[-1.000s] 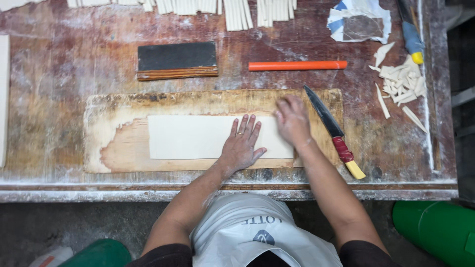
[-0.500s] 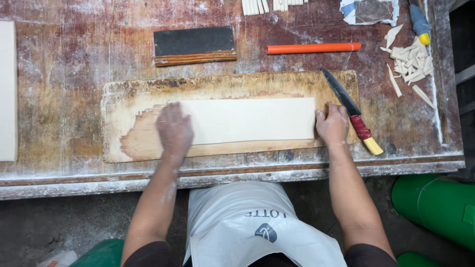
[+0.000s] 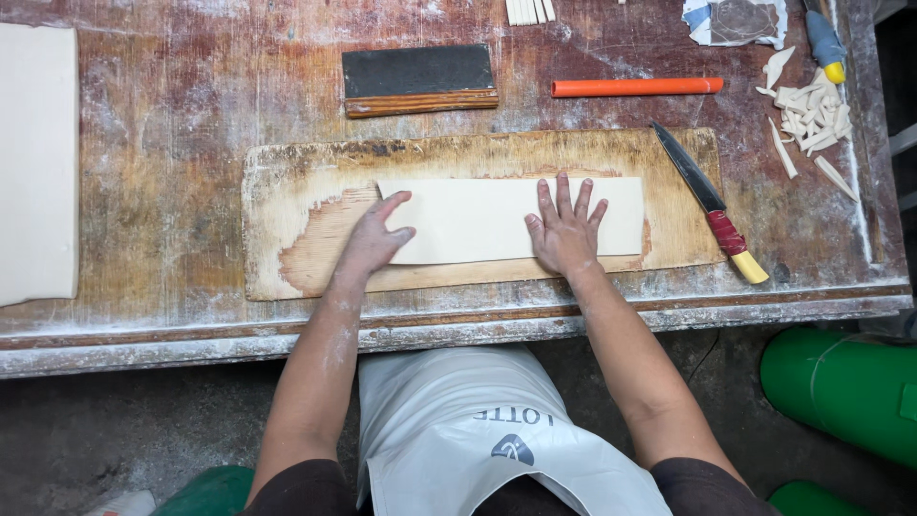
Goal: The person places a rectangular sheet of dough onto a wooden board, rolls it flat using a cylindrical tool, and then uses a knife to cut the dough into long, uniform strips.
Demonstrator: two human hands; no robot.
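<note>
- Dough first: I see a pale, flat rectangular sheet of dough (image 3: 487, 218) lying lengthwise on a floured, worn wooden board (image 3: 287, 191), its long edges running along the board, which sits near the front edge of the stained wooden workbench (image 3: 172, 105).
- My left hand (image 3: 374, 239) rests at the sheet's left end, fingers loosely together and slightly curled, thumb out over the corner; I judge it steadies that end against the board.
- My right hand (image 3: 565, 229) lies flat on the right half, fingers spread wide and pressed down, palm near the lower edge, seemingly to smooth the sheet and keep it flat.
- Neither hand grips anything; both only press on the dough.
- Just right of the board lies a dark-bladed knife with a red-and-yellow handle (image 3: 709, 201), handle towards me, within easy reach of the right hand.
- Behind the board sit a black-topped wooden block (image 3: 420, 80) and an orange rod (image 3: 636, 87), apart from the dough.
- At the far right, a heap of pale dough trimmings (image 3: 812, 110); at the far left, another pale slab of dough (image 3: 38, 162).
</note>
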